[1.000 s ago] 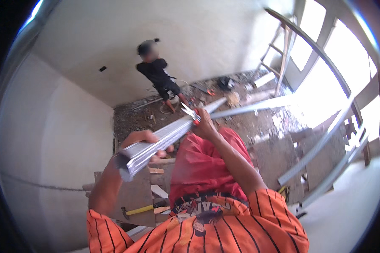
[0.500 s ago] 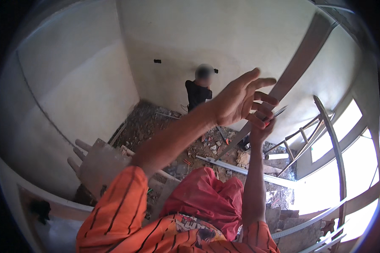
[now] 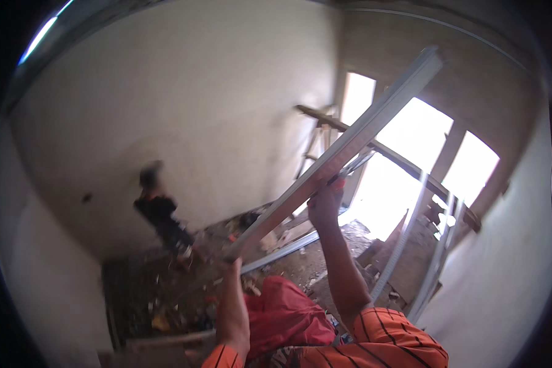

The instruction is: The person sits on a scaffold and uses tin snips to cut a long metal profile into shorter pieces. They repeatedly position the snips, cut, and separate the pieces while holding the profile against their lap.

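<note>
The head view shows a long grey metal channel (image 3: 343, 147) slanting from lower left to upper right above a rubble-strewn floor (image 3: 165, 288); if either grip slips it could swing down toward the other person (image 3: 159, 211) by the far wall. The right hand (image 3: 326, 202) is closed around its middle, and the left hand (image 3: 232, 270) seems closed at its lower end, though blur hides the fingers

This is a room in a building under construction or renovation. The walls (image 3: 184, 104) are bare, unpainted plaster, the floor (image 3: 165, 288) is strewn with rubble and scrap, loose metal strips (image 3: 276, 253) lie about, and a rough wooden ladder (image 3: 316, 144) leans by the unglazed window openings (image 3: 411, 159).
</note>
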`<state>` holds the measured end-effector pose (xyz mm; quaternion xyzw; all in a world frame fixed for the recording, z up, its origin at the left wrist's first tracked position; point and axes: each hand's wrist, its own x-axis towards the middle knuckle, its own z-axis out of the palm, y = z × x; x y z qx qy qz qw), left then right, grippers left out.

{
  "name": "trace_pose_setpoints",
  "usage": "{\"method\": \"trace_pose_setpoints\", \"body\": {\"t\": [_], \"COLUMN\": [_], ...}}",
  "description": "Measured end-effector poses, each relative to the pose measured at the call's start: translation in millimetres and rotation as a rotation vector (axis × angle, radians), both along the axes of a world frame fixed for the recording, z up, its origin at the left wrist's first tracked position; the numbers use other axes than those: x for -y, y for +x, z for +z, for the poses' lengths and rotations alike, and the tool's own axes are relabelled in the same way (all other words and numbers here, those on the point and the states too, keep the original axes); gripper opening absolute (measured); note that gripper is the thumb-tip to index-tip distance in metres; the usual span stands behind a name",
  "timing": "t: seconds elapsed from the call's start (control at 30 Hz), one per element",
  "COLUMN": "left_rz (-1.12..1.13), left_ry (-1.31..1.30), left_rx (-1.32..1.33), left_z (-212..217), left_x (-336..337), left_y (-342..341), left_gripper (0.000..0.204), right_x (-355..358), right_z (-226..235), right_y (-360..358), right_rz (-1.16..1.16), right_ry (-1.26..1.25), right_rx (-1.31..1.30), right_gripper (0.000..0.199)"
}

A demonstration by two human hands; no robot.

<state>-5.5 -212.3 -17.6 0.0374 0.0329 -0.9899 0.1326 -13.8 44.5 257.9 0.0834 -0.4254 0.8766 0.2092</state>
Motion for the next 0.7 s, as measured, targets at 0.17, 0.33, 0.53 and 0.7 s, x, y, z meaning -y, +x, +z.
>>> {"method": "trace_pose_setpoints", "body": {"t": [0.17,0.33,0.53,0.7], "left_rz": [0.348,0.487,0.559,0.422], "left_ry": [-0.243,-0.346,-0.574,-0.703], "left_rx": [0.017,0.258,0.400,0.503], "left_z": [-86,-91,-49,11], "left_x": [151,281,326,177], "left_y": [6,83,153,170], "left_gripper": [0.040,0.043,0.024,0.028], "right_x": [-82,-227,-291,-94], "right_z": [-22,-74,-193,-215], "right_y": [-44,-80,-114,-71], "right_rz": [-0.368,-0.417,-0.349,0.284], "right_ry": [-0.075,0.115,0.351,-0.337], "right_rx": [-0.141,0.024,0.134,0.220], "right_gripper": [0.020,0.024,0.024,0.020]}}
